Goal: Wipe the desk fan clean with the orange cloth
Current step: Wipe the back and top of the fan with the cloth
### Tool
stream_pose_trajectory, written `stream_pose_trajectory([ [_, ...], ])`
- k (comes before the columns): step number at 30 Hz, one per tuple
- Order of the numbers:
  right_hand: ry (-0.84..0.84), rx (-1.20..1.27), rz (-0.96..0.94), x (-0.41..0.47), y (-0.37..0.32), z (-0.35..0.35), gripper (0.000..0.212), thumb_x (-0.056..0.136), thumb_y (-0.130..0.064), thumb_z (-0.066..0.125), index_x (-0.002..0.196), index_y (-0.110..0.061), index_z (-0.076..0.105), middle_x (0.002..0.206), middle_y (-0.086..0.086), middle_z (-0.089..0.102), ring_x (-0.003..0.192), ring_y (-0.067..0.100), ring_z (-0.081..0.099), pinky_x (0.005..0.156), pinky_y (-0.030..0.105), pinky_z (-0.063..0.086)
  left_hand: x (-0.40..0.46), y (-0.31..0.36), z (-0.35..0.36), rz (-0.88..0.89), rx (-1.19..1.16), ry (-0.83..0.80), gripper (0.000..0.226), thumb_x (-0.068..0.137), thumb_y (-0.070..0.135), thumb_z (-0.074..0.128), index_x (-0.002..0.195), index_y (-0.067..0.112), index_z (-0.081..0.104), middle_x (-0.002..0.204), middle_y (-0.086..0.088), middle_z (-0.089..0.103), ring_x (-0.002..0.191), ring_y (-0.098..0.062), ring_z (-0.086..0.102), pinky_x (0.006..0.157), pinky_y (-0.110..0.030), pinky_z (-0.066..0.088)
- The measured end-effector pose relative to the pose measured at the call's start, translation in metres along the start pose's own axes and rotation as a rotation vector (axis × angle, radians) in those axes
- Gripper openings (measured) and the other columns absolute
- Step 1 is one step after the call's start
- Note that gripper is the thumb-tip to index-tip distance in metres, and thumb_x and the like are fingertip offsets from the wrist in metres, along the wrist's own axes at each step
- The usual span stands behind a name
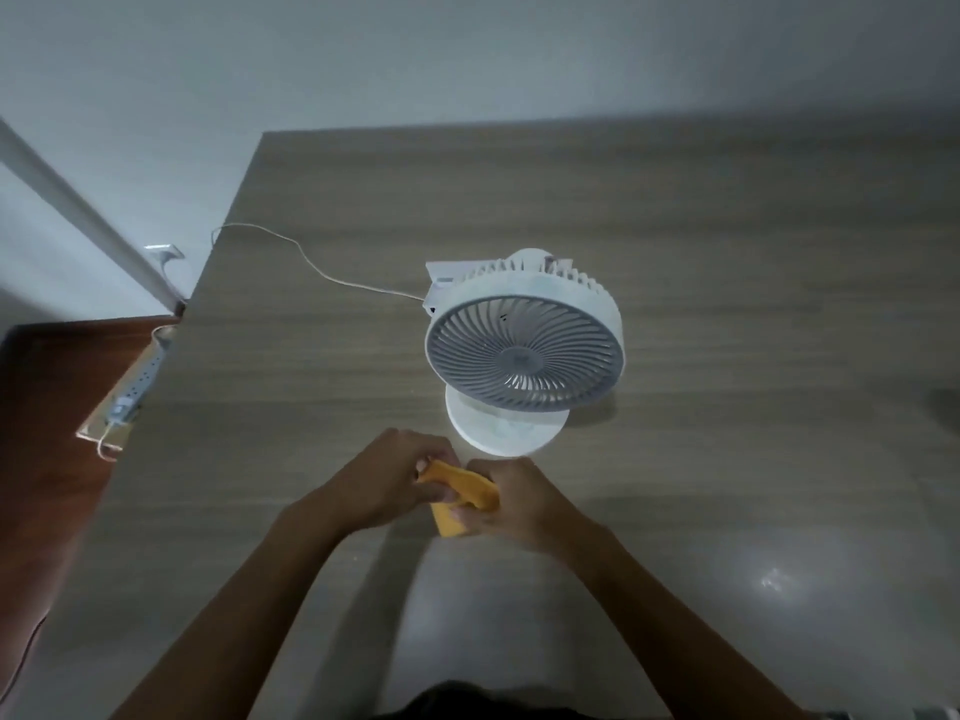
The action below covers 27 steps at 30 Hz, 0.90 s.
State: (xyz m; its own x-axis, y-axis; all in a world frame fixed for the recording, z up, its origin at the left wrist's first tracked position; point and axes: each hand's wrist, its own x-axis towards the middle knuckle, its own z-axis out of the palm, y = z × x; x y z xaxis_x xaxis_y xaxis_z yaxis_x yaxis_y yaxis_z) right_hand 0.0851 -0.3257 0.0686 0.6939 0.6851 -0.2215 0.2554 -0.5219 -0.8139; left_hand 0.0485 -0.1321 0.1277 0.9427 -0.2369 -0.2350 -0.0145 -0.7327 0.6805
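A white desk fan (524,350) with a grey front grille stands upright on a round white base near the middle of the wooden desk (727,252), its grille tilted up toward me. Just in front of the base, both hands hold a bunched orange cloth (460,498). My left hand (387,483) grips its left end and my right hand (511,504) grips its right side. The cloth hangs a little below the fingers, close to the desk top. Neither hand touches the fan.
A thin white cable (311,267) runs from the fan's back left across the desk and over its left edge. A white power strip (137,387) lies on a lower brown surface (47,407) at the left. A white wall stands behind the desk.
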Motion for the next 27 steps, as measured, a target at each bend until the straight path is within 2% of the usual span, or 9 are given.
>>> stream_pose_trajectory([
  [3, 0.021, -0.027, -0.017, -0.009, -0.002, -0.023, 0.016, 0.081, -0.034, 0.064, 0.092, -0.022, 0.06, 0.087, 0.001, 0.07, 0.085, 0.018, 0.065, 0.079, 0.042, 0.054, 0.003, 0.019, -0.002, -0.023, -0.084, 0.141, 0.026, 0.073, 0.016, 0.082, 0.097, 0.02, 0.072, 0.087, 0.007, 0.073, 0.08, -0.006, 0.065, 0.074, -0.031, 0.053],
  [7, 0.132, 0.005, 0.039, -0.03, -0.008, -0.057, 0.021, 0.086, -0.036, 0.058, 0.09, -0.016, 0.056, 0.076, 0.005, 0.066, 0.072, 0.012, 0.06, 0.063, 0.031, 0.048, 0.001, 0.036, -0.019, -0.02, -0.23, 0.354, 0.053, 0.062, 0.033, 0.09, 0.109, 0.028, 0.067, 0.095, 0.013, 0.073, 0.088, -0.005, 0.067, 0.076, -0.028, 0.056],
  [11, 0.336, 0.217, 0.079, -0.054, -0.019, -0.087, 0.003, 0.081, -0.035, 0.058, 0.079, -0.033, 0.059, 0.062, -0.006, 0.064, 0.05, 0.004, 0.057, 0.046, 0.018, 0.045, 0.006, 0.034, -0.045, -0.012, -0.289, 0.607, 0.055, 0.058, 0.044, 0.088, 0.106, 0.025, 0.069, 0.085, 0.004, 0.069, 0.082, -0.011, 0.067, 0.071, -0.033, 0.059],
  [14, 0.564, 0.231, 0.079, -0.069, -0.032, -0.106, 0.014, 0.082, -0.036, 0.061, 0.071, -0.029, 0.055, 0.058, -0.004, 0.06, 0.048, -0.002, 0.052, 0.047, 0.011, 0.041, 0.019, 0.022, -0.062, 0.01, -0.285, 0.731, 0.063, 0.055, 0.047, 0.09, 0.109, 0.027, 0.066, 0.09, 0.003, 0.065, 0.086, -0.011, 0.064, 0.071, -0.032, 0.058],
  [17, 0.851, 0.224, 0.103, -0.083, -0.045, -0.121, 0.03, 0.079, -0.047, 0.061, 0.075, -0.018, 0.059, 0.072, -0.001, 0.066, 0.053, 0.002, 0.056, 0.047, 0.016, 0.044, 0.038, 0.007, -0.073, 0.058, -0.255, 0.698, 0.079, 0.052, 0.046, 0.092, 0.121, 0.027, 0.059, 0.109, 0.008, 0.064, 0.101, -0.007, 0.061, 0.077, -0.026, 0.054],
  [20, 1.142, 0.147, 0.157, -0.088, -0.058, -0.133, 0.034, 0.079, -0.061, 0.053, 0.077, -0.027, 0.058, 0.067, -0.016, 0.064, 0.055, -0.001, 0.059, 0.043, 0.009, 0.042, 0.058, -0.006, -0.075, 0.115, -0.233, 0.591, 0.093, 0.05, 0.054, 0.088, 0.131, 0.025, 0.054, 0.123, 0.013, 0.057, 0.115, -0.005, 0.055, 0.086, -0.023, 0.05],
  [22, 1.275, 0.055, 0.184, -0.08, -0.063, -0.139, 0.041, 0.086, -0.061, 0.05, 0.087, -0.021, 0.059, 0.067, -0.023, 0.062, 0.058, -0.01, 0.058, 0.044, 0.006, 0.041, 0.071, -0.015, -0.074, 0.139, -0.25, 0.515, 0.1, 0.048, 0.059, 0.086, 0.135, 0.024, 0.051, 0.129, 0.014, 0.055, 0.12, -0.002, 0.053, 0.092, -0.025, 0.048],
  [25, 1.347, -0.008, 0.236, -0.052, -0.057, -0.134, 0.049, 0.095, -0.048, 0.048, 0.111, -0.003, 0.056, 0.055, -0.015, 0.054, 0.057, -0.025, 0.053, 0.045, 0.0, 0.038, 0.087, -0.023, -0.068, 0.131, -0.291, 0.452, 0.104, 0.046, 0.057, 0.089, 0.137, 0.024, 0.049, 0.134, 0.012, 0.055, 0.122, -0.003, 0.053, 0.097, -0.028, 0.048],
  [27, 1.29, 0.023, 0.253, -0.024, -0.054, -0.121, 0.038, 0.096, -0.047, 0.043, 0.112, -0.012, 0.046, 0.055, -0.012, 0.05, 0.052, -0.016, 0.057, 0.04, 0.005, 0.039, 0.099, -0.028, -0.063, 0.126, -0.316, 0.424, 0.101, 0.047, 0.05, 0.092, 0.136, 0.025, 0.05, 0.133, 0.013, 0.057, 0.12, -0.003, 0.055, 0.098, -0.027, 0.047],
])
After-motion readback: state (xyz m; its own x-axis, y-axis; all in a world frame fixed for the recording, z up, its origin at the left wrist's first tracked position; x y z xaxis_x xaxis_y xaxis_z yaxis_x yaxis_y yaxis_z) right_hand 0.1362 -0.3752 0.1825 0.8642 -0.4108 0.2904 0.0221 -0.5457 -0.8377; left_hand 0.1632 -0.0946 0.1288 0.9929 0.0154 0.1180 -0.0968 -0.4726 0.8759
